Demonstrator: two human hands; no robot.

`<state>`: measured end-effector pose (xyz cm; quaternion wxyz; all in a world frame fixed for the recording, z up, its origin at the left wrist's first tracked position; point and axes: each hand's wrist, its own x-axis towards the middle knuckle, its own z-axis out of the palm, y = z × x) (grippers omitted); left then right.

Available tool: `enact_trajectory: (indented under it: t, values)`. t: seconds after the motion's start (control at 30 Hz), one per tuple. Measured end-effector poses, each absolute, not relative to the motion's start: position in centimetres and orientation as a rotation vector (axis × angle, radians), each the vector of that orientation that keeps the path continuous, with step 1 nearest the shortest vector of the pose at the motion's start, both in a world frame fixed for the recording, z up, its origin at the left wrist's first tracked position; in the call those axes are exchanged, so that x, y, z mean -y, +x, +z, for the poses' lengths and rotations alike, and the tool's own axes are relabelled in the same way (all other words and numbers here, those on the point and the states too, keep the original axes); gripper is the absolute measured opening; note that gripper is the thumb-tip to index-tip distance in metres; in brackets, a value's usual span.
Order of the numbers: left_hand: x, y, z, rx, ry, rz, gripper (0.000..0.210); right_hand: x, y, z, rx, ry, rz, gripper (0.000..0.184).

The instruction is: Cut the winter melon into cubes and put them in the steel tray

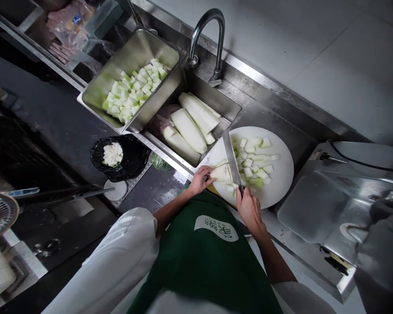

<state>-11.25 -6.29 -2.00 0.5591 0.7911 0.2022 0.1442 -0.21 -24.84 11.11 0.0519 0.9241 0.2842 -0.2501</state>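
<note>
My right hand (249, 208) is closed around the dark handle of a kitchen knife (232, 157). The blade lies across a round white cutting board (283, 176), along the edge of a pale peeled gourd piece (220, 173). On the other side of that piece, my left hand (199, 180) grips its end with bent fingers. Cut gourd chunks (260, 173) and a few longer strips are scattered over the board, right of the blade. Long peeled gourd pieces (188, 130) rest in the sink beside the board.
A deep metal pan (165, 48) of gourd cubes (136, 89) stands over the sink's left part. Above the sink curves a faucet (221, 35). A black-lined bin (134, 152) with pale scraps is on the floor. Metal kitchen equipment (317, 205) stands right of the board.
</note>
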Motion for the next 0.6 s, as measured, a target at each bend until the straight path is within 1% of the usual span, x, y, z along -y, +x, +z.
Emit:
enact_trajectory:
  t: [0.07, 0.17, 0.43, 0.6]
  values:
    - [6.2, -11.8, -2.0, -0.501, 1.780, 0.347, 0.041, 24.7, -0.9, 11.9, -0.878, 2.823, -0.753, 0.034]
    - [6.6, -11.7, -2.2, -0.533, 1.739, 0.383, 0.040, 24.5, -1.6, 12.3, -0.898, 2.814, -0.763, 0.034]
    - [6.4, -10.9, -2.3, -0.496, 1.823, 0.469, 0.036, 23.7, -2.6, 11.9, -0.890, 2.734, -0.718, 0.037]
    - [6.2, -10.2, -2.2, -0.424, 1.806, 0.453, 0.031, 22.6, -2.9, 10.8, -0.871, 2.700, -0.773, 0.035]
